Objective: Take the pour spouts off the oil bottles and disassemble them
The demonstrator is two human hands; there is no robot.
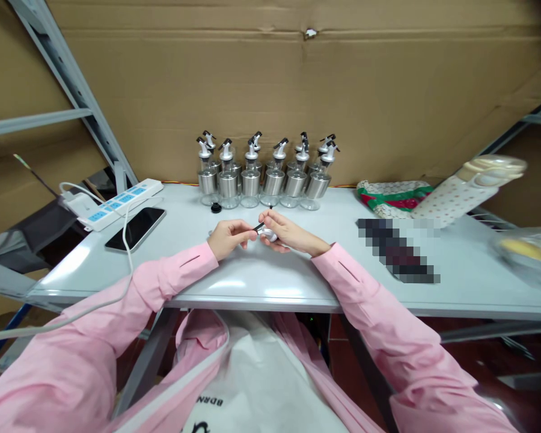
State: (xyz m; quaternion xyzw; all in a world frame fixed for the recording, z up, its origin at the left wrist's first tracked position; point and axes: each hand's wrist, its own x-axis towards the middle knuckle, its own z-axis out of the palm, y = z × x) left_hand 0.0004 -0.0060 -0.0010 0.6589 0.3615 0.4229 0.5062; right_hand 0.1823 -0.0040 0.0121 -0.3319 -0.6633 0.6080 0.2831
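Just above the table, my right hand (288,233) is closed around a silver-grey pourer spout (268,234) with a black lever. My left hand (229,236) pinches at the tip of that black lever (258,228), and the fingers partly cover the piece. Behind both hands stand several glass oil bottles (250,180) with steel sleeves, upright in two rows. Each visible top carries a grey spout with a black lever. A small black stopper (216,208) lies on the table beyond my left hand. Another tiny black part (271,207) shows behind my right fingers.
On the left are a phone (136,229), a white power strip (121,203) and a cable (127,240) crossing over my left sleeve. To the right are a patterned cloth bag (392,198), a dotted white container (455,195), a blurred-out dark object (397,249) and a plastic-wrapped bowl (527,255).
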